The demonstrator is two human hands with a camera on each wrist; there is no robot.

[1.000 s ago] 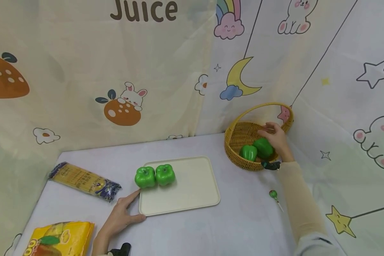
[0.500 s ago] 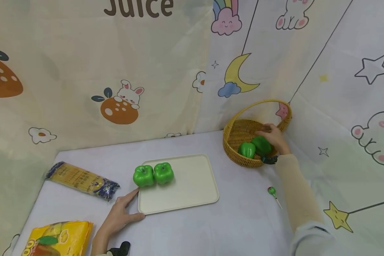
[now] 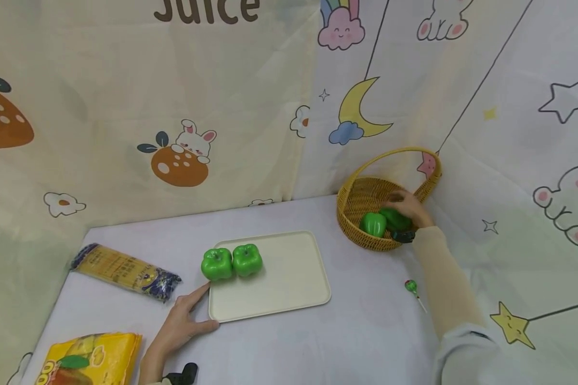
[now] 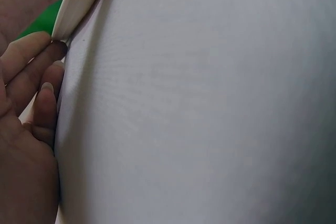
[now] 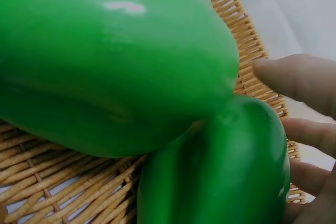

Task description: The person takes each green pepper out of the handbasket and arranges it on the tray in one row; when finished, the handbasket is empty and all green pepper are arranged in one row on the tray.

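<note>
Right hand [image 3: 408,207]: inside the wicker basket [image 3: 367,197], at the right-hand green pepper [image 3: 396,218]. Right wrist view: thumb and fingers parted, fingertips at the side of the lower of two peppers; whether they press on it, cannot tell. A second green pepper [image 3: 373,224] lies in the basket just left of the first; the two appear to touch. Basket handle arches up behind the hand; black band [image 3: 403,237] on the right wrist, over the near rim. Left hand [image 3: 177,322]: thumb and index finger spread wide, index tip at the left edge of the cream tray [image 3: 289,283], thumb tip at its near left corner. Left wrist view: the other fingers lie close together, slightly bent, low beside the tray edge. On the tray, toward its left end: two more green peppers, one at the left edge [image 3: 217,264], the other [image 3: 248,260] side by side with it. Outward: lollipop [image 3: 411,286], green-headed with a pale stick, in front of the basket; long clear-and-blue packet [image 3: 125,271] left of the tray; yellow bag [image 3: 84,358] nearer the person, left of the left forearm. White cloth [image 3: 308,347] beneath all; printed backdrop [image 3: 250,80] behind.
</note>
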